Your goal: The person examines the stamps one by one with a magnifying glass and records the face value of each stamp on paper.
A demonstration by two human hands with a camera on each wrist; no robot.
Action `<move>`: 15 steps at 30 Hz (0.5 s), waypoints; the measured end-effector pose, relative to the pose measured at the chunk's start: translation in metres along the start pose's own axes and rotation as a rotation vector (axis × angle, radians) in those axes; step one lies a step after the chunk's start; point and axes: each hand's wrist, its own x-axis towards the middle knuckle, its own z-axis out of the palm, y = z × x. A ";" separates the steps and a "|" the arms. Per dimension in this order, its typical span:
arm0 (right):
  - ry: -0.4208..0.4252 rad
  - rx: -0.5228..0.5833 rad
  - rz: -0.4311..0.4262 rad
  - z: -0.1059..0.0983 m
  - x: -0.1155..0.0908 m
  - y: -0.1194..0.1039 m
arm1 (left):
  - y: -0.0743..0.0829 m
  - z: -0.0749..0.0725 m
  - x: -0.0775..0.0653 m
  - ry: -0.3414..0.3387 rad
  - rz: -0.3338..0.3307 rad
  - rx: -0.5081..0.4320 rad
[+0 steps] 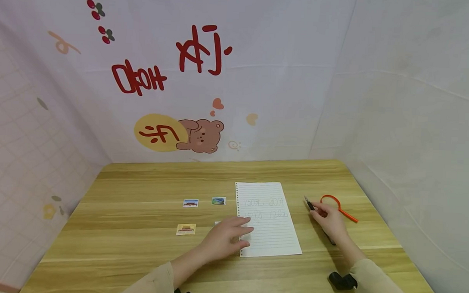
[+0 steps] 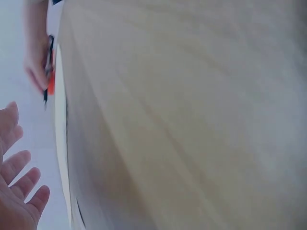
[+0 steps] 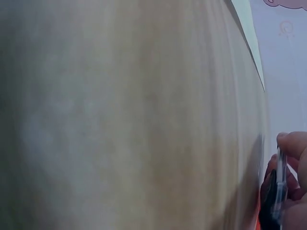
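Observation:
A pen (image 1: 309, 204) with a clear barrel is pinched by my right hand (image 1: 330, 221), its tip pointing up and left, to the right of a lined paper sheet (image 1: 268, 238). The right wrist view shows its barrel (image 3: 280, 187) between thumb and fingers. Over the paper's left edge lies my left hand (image 1: 225, 239), fingers spread and holding nothing. Handwritten figures fill two lines on the sheet's upper half. Just behind the left hand, a small picture stamp (image 1: 217, 223) is mostly hidden.
An orange magnifying glass (image 1: 348, 216) lies right of the right hand. Left of the paper are a yellow stamp (image 1: 186, 229), a blue-sky stamp (image 1: 190, 203) and a green-blue stamp (image 1: 219, 201). Patterned cloth (image 1: 282, 122) hangs behind the wooden table (image 1: 137, 255).

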 end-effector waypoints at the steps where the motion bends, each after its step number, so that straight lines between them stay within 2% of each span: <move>1: 0.007 -0.014 -0.008 0.000 0.000 0.001 | -0.002 -0.002 -0.002 0.014 -0.009 -0.014; 15: 0.056 -0.144 -0.080 0.004 -0.001 0.005 | -0.024 -0.028 -0.027 0.134 -0.108 -0.121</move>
